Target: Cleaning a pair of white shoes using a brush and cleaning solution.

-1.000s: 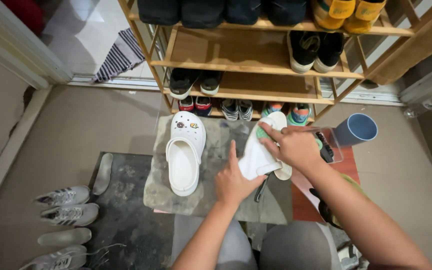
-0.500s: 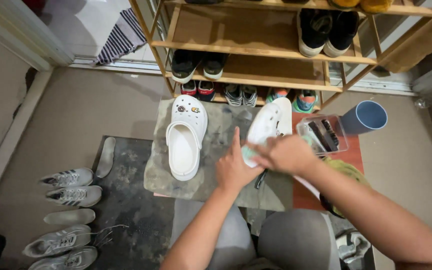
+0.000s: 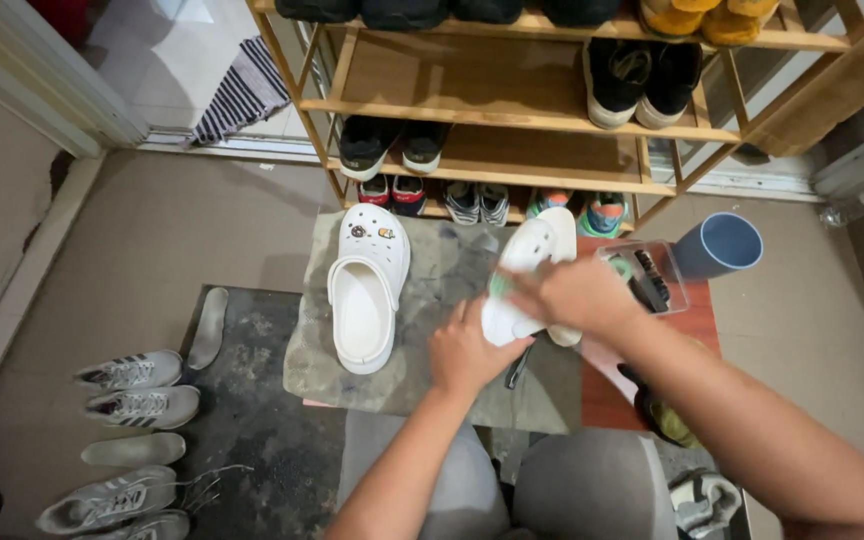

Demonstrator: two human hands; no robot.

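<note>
Head view: both hands meet on one white clog [image 3: 530, 275], which lies straight ahead of the person, just past the knees, over a grey mat [image 3: 442, 300] on the floor. The clog's long axis runs away from the person and leans a little to the right, toe end far, heel end near. The left hand [image 3: 467, 350] is at the near end, closed under and around the heel part and bearing it up. The right hand [image 3: 577, 295] comes in from the right and lies across the clog's right side, fingers curled over it; something pale green shows at the clog's left edge, too blurred to name. Both hands touch the clog, so neither is nearer; the left has the near end, the right the middle.

To the left of the hands, apart from them, the second white clog [image 3: 367, 285] lies flat on the same mat, toe far, parallel to the held one. To the right of the right hand stand a clear plastic box [image 3: 652, 280] with brushes and, just beyond it, a blue cup [image 3: 720, 245] tipped on its side. Beyond the hands rises a wooden shoe rack [image 3: 512, 115]. Well off to the left, grey sneakers [image 3: 132, 385] lie on the floor.
</note>
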